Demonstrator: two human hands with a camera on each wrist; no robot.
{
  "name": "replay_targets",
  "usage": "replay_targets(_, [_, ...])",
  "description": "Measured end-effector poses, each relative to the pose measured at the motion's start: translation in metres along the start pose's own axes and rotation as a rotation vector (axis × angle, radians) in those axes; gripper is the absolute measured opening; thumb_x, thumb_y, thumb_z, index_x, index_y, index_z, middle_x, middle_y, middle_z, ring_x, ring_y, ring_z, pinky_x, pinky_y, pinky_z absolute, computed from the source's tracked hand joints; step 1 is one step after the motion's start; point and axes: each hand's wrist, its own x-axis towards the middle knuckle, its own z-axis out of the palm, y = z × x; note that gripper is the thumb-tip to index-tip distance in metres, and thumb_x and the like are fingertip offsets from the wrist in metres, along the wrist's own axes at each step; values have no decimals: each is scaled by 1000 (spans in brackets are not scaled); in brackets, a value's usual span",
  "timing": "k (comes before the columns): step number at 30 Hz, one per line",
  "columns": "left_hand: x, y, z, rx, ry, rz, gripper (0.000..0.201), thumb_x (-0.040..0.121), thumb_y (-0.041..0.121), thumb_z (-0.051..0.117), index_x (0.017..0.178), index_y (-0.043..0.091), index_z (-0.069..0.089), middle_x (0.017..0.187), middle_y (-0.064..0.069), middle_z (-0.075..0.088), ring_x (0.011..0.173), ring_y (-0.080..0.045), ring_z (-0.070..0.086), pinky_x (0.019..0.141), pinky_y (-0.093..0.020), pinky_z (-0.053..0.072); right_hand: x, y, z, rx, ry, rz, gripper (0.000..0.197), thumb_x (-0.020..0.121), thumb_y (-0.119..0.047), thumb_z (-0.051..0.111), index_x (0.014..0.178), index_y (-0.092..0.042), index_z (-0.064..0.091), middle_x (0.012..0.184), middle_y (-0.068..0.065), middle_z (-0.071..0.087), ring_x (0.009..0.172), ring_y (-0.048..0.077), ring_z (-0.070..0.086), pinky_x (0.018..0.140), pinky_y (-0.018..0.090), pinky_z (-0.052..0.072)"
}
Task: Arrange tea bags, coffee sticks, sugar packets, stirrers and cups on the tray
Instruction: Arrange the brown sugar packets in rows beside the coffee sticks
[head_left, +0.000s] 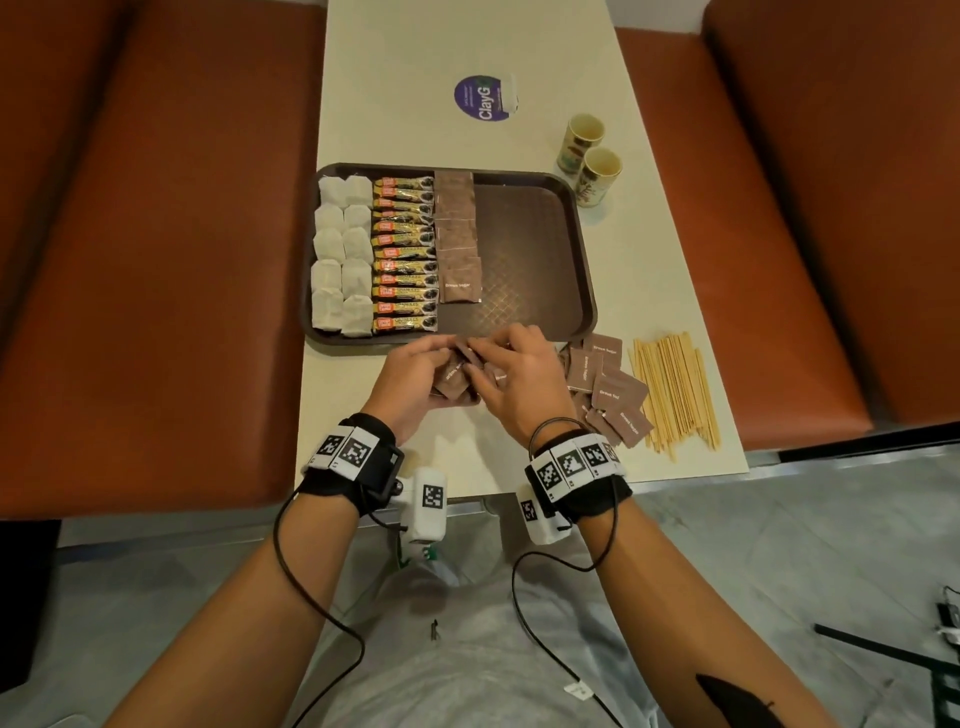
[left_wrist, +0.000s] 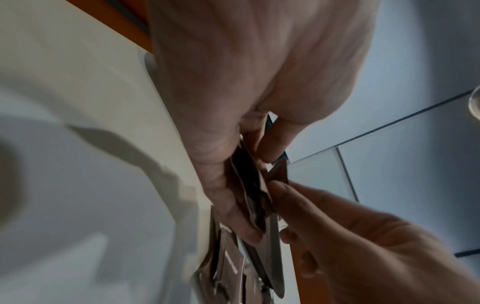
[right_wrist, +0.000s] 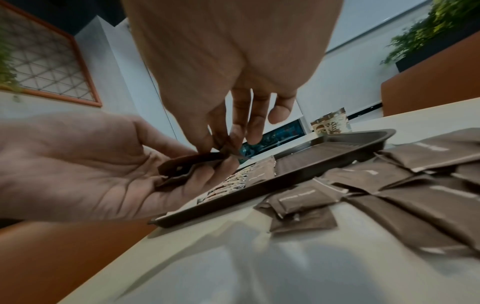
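Holding rows of tea bags (head_left: 340, 254), coffee sticks (head_left: 404, 254) and sugar packets (head_left: 457, 239), the tray (head_left: 576, 249) sits beyond the left hand (head_left: 415, 374) and right hand (head_left: 519, 379), both gripping a bunch of sugar packets (head_left: 453, 376).

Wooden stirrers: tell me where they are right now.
In the head view, the wooden stirrers lie in a loose bundle on the table, off the tray, near its right front corner, just right of the loose brown sugar packets.
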Motion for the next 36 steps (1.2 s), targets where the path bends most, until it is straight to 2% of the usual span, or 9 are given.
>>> replay_targets(4, [-3, 10, -11, -53, 22, 34, 34, 106, 27, 57, 126, 3, 69, 113, -24, 73, 104, -39, 73, 85, -53, 62, 9, -9, 4, 44, -105, -45, 46, 90, -49, 66, 128, -22, 69, 104, -1, 55, 96, 18, 47, 82, 37, 48])
replay_targets(9, [-4, 14, -30, 18, 88, 120, 24, 106, 6, 54, 126, 6, 67, 104, -17, 75, 86, -28, 75, 79, -47, 64, 28, -20, 4, 214, -62, -34, 28, 93, -34, 67, 119, -23, 72, 103, -5, 53, 99, 15, 49, 85, 31, 49])
replay_targets(14, [-5, 24, -44, 102, 112, 167, 25, 107, 5, 53, 126, 9, 68, 109, -18, 76, 93, -35, 77, 79, -48, 64, 58, -27, 3, 252, -124, 103, 37, 92, -30, 68, 128, -23, 63, 110, -5, 60, 101, 14, 54, 89, 28, 45])
replay_targets(18, [-1, 32, -50, 129, 144, 185, 21, 103, 4, 59, 117, 14, 72, 108, -20, 75, 90, -37, 77, 79, -52, 64, 79, -28, 4, 328, -222, 173, 16, 91, -23, 73, 106, -24, 73, 86, -14, 64, 76, 0, 57, 69, 15, 44])
replay_targets(24, [12, 42, -55, 81, 249, 177, 24, 103, 2, 58, 115, 15, 73, 116, -18, 73, 90, -33, 74, 82, -54, 64, 102, -14, 12, 456, -211, 315, 7, 90, -19, 73, 96, -19, 73, 87, -3, 69, 79, 9, 63, 70, 17, 50])
replay_targets(27, [19, 44, -60, 75, 274, 188, 34, 103, 1, 57, 119, 25, 73, 120, -11, 70, 99, -31, 73, 78, -46, 65, 112, 1, 16, 441, -194, 383, 5, 91, -19, 72, 96, -18, 72, 86, -7, 69, 75, 2, 60, 65, 10, 43])
replay_targets(31, [28, 47, -62, 86, 282, 213, 50, 103, -3, 53, 139, 30, 59, 96, -7, 65, 85, -19, 65, 71, -32, 61, 119, 21, 23, 391, -184, 505, 4, 92, -19, 71, 96, -20, 71, 89, -6, 69, 79, 5, 63, 69, 12, 44])
replay_targets(34, [34, 49, -63, 96, 284, 215, 58, 100, 0, 57, 125, 53, 64, 124, -29, 63, 106, -29, 68, 86, -39, 61, 122, 33, 31, 343, -171, 580, 7, 92, -20, 72, 99, -18, 73, 92, -3, 71, 82, 9, 64, 76, 18, 47])
replay_targets(36, [38, 50, -64, 93, 293, 209, 63, 99, 0, 58, 131, 54, 62, 126, -25, 64, 118, -34, 66, 96, -44, 59, 123, 39, 36, 316, -173, 608, 8, 91, -20, 72, 98, -18, 74, 90, -2, 72, 84, 12, 65, 82, 24, 51])
